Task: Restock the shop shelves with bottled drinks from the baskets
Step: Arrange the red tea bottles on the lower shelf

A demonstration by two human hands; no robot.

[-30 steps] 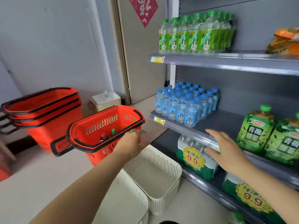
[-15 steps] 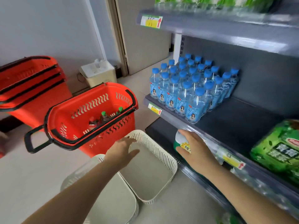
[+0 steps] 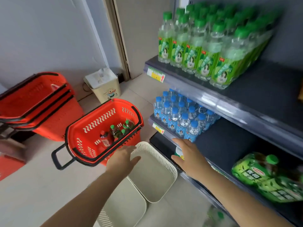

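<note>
Over white basket (image 3: pixel 151 180), L hand (image 3: pixel 122 159) prob. unmoved

The upper tag (image 3: pixel 155 75) and lower tag (image 3: pixel 158 128) each show a red up-arrow on yellow; their print is unreadable. The pouch (image 3: pixel 252 175) bears blurred Chinese characters, perhaps 青梅绿茶, by a red oval logo.

One red basket (image 3: pixel 91 126) at 8 o'clock holds one red-capped bottle (image 3: pixel 105 140) and at least three green-capped bottles (image 3: pixel 114 131). Three more red baskets (image 3: pixel 32 102) sit stacked at 9 o'clock. Two white baskets (image 3: pixel 152 177) lie at 6 o'clock, and one bin (image 3: pixel 105 89) stands at 10 o'clock.
</note>
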